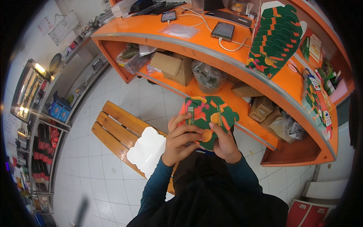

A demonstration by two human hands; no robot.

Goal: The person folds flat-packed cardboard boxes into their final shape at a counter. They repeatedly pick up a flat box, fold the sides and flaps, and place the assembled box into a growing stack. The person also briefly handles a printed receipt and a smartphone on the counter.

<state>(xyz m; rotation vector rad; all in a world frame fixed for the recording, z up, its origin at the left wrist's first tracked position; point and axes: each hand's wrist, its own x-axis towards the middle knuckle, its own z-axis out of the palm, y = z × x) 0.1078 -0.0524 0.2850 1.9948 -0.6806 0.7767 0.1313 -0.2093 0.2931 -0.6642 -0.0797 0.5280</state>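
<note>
In front of my body I hold a green cardboard box blank [204,111], printed with orange and pink shapes and notched along its edges. My left hand [180,139] lies over its left side, fingers bent across the printed face. At the lower right edge my right hand [225,144] grips it, the thumb on top and the other fingers hidden underneath. A white cardboard blank [146,151] rests on the slatted wooden bench [113,130], beside my left forearm.
Along the orange counter [151,27] are phones [223,31] with white cables, a clear plastic bag [179,31] and a tall stack of green printed boxes [276,38]. Under it stand cardboard boxes [173,67] and a bagged tub [207,75]. Shelves [56,130] line the left.
</note>
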